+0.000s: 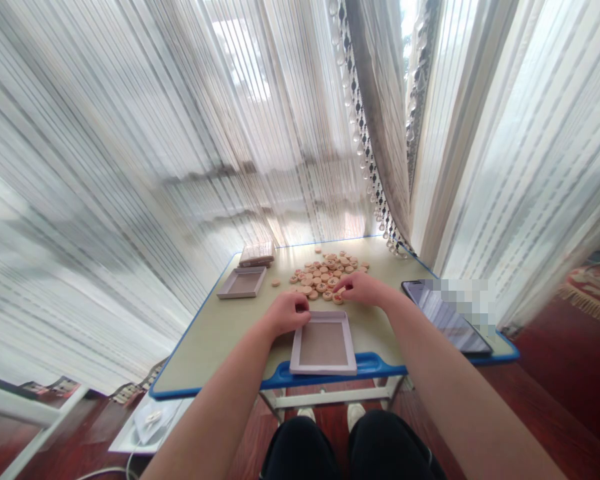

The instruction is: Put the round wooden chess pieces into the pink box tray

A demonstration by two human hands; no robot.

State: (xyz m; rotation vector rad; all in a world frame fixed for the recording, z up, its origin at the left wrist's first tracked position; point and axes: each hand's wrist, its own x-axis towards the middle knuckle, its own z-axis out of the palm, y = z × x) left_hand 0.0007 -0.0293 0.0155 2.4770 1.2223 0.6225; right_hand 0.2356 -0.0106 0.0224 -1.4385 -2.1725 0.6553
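Observation:
Several round wooden pieces with red and dark markings (323, 275) lie in a loose heap on the pale table (215, 347). My left hand (289, 313) is at the upper left corner of an open shallow box (323, 343), its fingers curled; what they hold, if anything, is hidden. At the heap's near right side is my right hand (363, 289), fingers bent and reaching down at the pieces, with the fingertips close together. Whether a piece is between them is too small to tell. The box has nothing inside.
A second shallow box (243, 283) lies at the left, in front of a wrapped packet (257, 253). A tablet (445, 317) rests at the right edge. Sheer curtains (290, 133) hang behind the table.

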